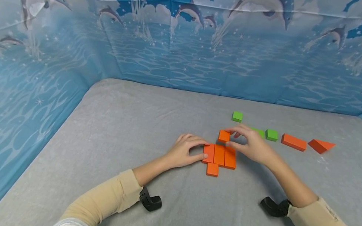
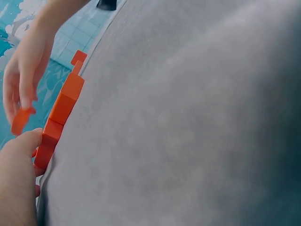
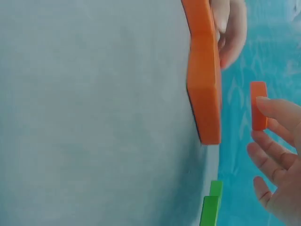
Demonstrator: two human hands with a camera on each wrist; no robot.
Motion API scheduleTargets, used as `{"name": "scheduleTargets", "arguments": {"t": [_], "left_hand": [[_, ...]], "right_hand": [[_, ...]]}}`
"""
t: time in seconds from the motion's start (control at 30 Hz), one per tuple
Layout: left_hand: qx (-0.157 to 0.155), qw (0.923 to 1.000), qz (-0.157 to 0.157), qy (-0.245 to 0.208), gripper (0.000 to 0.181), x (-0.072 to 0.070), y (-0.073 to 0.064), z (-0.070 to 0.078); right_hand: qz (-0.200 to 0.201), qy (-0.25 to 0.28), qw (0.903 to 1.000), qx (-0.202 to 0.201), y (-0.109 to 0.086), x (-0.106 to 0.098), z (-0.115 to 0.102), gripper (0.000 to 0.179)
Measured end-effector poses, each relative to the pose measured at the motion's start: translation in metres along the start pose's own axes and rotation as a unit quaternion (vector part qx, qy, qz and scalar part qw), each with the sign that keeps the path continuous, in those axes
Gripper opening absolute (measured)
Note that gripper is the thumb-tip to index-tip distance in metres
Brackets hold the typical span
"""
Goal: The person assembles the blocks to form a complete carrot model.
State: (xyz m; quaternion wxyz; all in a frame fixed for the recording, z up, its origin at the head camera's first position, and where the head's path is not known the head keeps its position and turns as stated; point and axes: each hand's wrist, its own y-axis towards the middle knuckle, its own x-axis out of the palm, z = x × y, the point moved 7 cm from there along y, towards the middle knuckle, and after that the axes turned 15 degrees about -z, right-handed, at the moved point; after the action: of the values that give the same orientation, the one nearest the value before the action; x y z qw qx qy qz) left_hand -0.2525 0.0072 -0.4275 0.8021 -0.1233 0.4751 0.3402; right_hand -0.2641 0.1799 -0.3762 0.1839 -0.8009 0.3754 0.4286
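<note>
Three orange rectangular blocks lie side by side on the grey cloth: a left block (image 1: 209, 152), a middle block (image 1: 219, 154) and a right block (image 1: 230, 158). Against their near side sits a small orange square block (image 1: 212, 169). My left hand (image 1: 182, 151) grips the left block, thumb at its near end and fingers at its far end. Just beyond the row, my right hand (image 1: 253, 146) pinches another small orange block (image 1: 223, 136) between thumb and fingers. The right wrist view shows that pinched block (image 3: 257, 118) held above the level of the row.
Behind and right of my right hand are a green cube (image 1: 237, 116), a partly hidden green block (image 1: 259, 132) and another green block (image 1: 271, 135). Farther right lie a long red-orange block (image 1: 293, 142) and a triangular one (image 1: 321, 146). A blue dolphin-print curtain (image 1: 187, 61) borders the table.
</note>
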Motion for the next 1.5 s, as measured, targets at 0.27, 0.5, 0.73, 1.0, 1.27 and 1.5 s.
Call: {"name": "scheduleTargets", "arguments": {"t": [0.27, 0.5, 0.73, 1.0, 1.27, 1.5], "left_hand": [[0.002, 1.0, 0.002, 0.006, 0.038, -0.001, 0.0, 0.001], [0.004, 1.0, 0.002, 0.005, 0.038, 0.0, 0.0, 0.0], [0.002, 1.0, 0.003, 0.009, 0.039, 0.001, 0.001, -0.001], [0.001, 1.0, 0.001, 0.007, 0.039, 0.0, 0.001, 0.0], [-0.001, 1.0, -0.003, 0.007, 0.039, 0.0, 0.002, 0.0], [0.0, 1.0, 0.001, 0.006, 0.039, -0.001, 0.002, 0.0]], "right_hand": [[-0.002, -0.024, 0.9996, -0.017, -0.039, 0.018, -0.024, 0.038], [-0.006, -0.047, 0.9978, -0.046, -0.054, 0.032, -0.035, 0.038], [-0.005, -0.068, 0.9968, -0.043, -0.058, 0.039, -0.037, 0.036], [0.004, -0.107, 0.9939, -0.026, -0.057, 0.045, -0.038, 0.035], [0.021, -0.142, 0.989, -0.037, -0.057, 0.047, -0.04, 0.035], [0.029, -0.156, 0.9867, -0.035, -0.056, 0.049, -0.041, 0.036]]}}
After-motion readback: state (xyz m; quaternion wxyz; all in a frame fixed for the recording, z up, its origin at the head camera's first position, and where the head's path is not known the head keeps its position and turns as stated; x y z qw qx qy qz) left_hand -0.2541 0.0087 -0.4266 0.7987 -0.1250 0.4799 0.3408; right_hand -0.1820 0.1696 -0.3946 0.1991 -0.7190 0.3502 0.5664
